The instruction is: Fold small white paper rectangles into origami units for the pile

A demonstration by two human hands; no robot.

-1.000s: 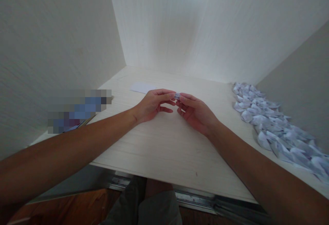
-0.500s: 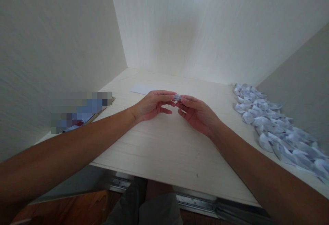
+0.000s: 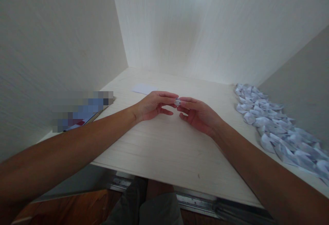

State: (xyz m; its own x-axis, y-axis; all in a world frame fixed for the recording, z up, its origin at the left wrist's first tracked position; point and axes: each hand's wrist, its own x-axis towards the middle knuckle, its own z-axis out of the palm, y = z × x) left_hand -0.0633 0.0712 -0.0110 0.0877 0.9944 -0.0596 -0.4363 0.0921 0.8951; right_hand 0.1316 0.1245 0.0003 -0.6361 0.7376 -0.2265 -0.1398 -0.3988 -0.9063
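A small piece of folded white paper (image 3: pixel 178 102) is pinched between my two hands above the middle of the white desk (image 3: pixel 154 153). My left hand (image 3: pixel 156 105) grips it from the left with thumb and fingertips, the lower fingers curled loosely below. From the other side, my right hand (image 3: pixel 196 113) holds it between thumb and index finger. Much of the paper is covered by the fingertips, so its full shape cannot be made out. Behind my left hand, a flat white sheet of paper (image 3: pixel 142 88) lies on the desk.
Many folded white paper pieces (image 3: pixel 272 122), boat-like in shape, are heaped along the right wall. At the left wall lies a blurred-out blue item (image 3: pixel 87 111), perhaps a book. White panels enclose the desk at the back and sides. A metal drawer rail (image 3: pixel 195 204) runs under the front edge.
The folded paper has turned between my fingertips and now shows a rounder, opened face. Both hands stay in nearly the same place, with the fingertips slightly shifted.
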